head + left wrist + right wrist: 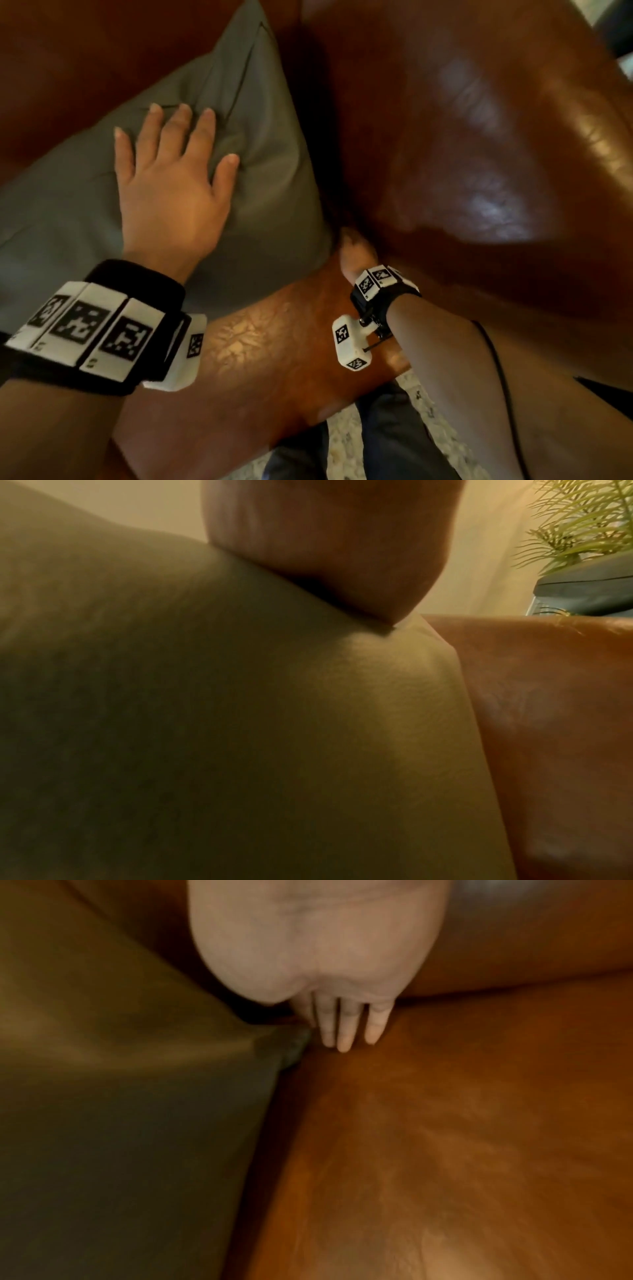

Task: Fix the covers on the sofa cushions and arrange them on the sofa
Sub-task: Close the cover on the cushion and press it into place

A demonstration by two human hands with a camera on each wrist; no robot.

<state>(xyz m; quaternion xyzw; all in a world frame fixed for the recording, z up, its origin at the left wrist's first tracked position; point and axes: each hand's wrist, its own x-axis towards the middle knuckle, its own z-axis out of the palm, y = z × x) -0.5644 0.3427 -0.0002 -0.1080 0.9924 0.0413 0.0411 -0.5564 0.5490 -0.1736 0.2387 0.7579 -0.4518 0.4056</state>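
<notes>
Cushion (267, 144), in a grey-green cover, leans on the brown leather sofa (479, 154), its lower corner on the seat. Left hand (171, 192) lies flat on its face, fingers spread and straight, gripping nothing. Right hand (354, 253) is just beside the lower corner, fingers (344, 1031) straight, pointing down to the seat, holding nothing. A plant (582, 520) stands behind the sofa.

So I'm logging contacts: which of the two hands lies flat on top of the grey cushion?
The left hand, fingers spread flat on the grey cushion. The right hand reaches down beside the cushion's corner, fingers straight near the brown sofa seat.
</notes>
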